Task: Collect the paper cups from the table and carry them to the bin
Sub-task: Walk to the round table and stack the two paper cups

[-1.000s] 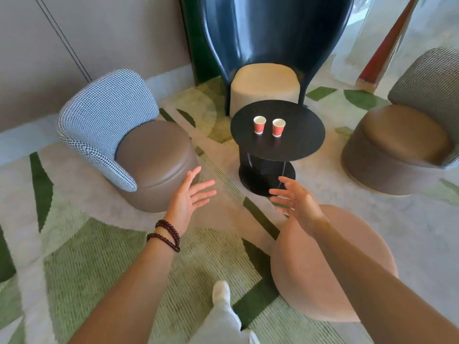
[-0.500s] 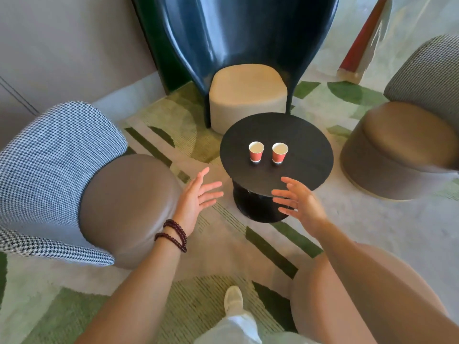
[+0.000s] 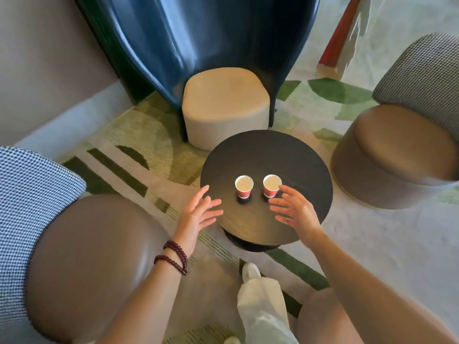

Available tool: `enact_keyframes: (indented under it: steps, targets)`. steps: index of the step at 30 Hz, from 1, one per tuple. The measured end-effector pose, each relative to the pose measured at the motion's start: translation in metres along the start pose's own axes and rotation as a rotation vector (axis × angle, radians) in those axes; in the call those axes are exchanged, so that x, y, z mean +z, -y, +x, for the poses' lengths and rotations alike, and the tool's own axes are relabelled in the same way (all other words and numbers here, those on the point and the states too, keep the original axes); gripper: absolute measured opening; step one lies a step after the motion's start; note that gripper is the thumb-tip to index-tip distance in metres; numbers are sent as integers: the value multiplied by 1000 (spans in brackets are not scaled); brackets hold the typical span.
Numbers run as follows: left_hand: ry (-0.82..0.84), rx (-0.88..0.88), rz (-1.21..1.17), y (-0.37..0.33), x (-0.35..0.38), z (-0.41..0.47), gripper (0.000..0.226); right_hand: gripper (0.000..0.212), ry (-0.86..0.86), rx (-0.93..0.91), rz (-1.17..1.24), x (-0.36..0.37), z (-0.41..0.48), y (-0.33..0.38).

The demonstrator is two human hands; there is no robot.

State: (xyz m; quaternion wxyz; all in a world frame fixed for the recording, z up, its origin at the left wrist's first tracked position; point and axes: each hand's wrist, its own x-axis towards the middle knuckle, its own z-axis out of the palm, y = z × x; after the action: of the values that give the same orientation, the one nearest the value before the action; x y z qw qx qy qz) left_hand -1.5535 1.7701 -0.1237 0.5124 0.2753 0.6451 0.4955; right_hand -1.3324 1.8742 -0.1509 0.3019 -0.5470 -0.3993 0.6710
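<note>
Two red paper cups stand upright side by side on a round black table (image 3: pixel 298 155). The left cup (image 3: pixel 244 186) and the right cup (image 3: pixel 271 186) both show pale insides. My left hand (image 3: pixel 197 216) hovers open at the table's left edge, a short way from the left cup. My right hand (image 3: pixel 295 211) is open over the table, fingertips almost at the right cup's side. Neither hand holds anything. No bin is in view.
A brown chair with a houndstooth back (image 3: pixel 94 264) sits close on the left, a similar one (image 3: pixel 395 155) on the right. A dark blue high-back chair with a beige seat (image 3: pixel 226 108) stands behind the table. A tan pouf (image 3: pixel 313 321) is by my right leg.
I have stepped closer to the table. Both hands have moved forward from the near floor side to the cups, staying open.
</note>
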Motion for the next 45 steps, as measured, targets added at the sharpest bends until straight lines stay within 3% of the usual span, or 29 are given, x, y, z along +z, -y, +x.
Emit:
enact_keyframes:
  steps: [8,17,24,30,37,42,45]
  targets:
    - [-14,-80,44,-8,27,111,48,35,-30,14,-155,-6,109,26]
    - [-28,-166,360,50,54,207,83,73,-44,1,-691,-12,204,-17]
    - [17,-180,406,84,58,246,87,87,-41,22,-965,-6,236,-51]
    - [9,-213,398,97,48,260,85,97,-84,69,-1063,1,257,-73]
    - [25,-245,396,101,47,264,83,83,-136,30,-1068,3,262,-78]
    - [26,-232,387,87,47,257,82,84,-227,-12,-1004,6,246,-42]
    - [66,-165,450,68,49,252,83,90,-195,-81,-944,20,231,0]
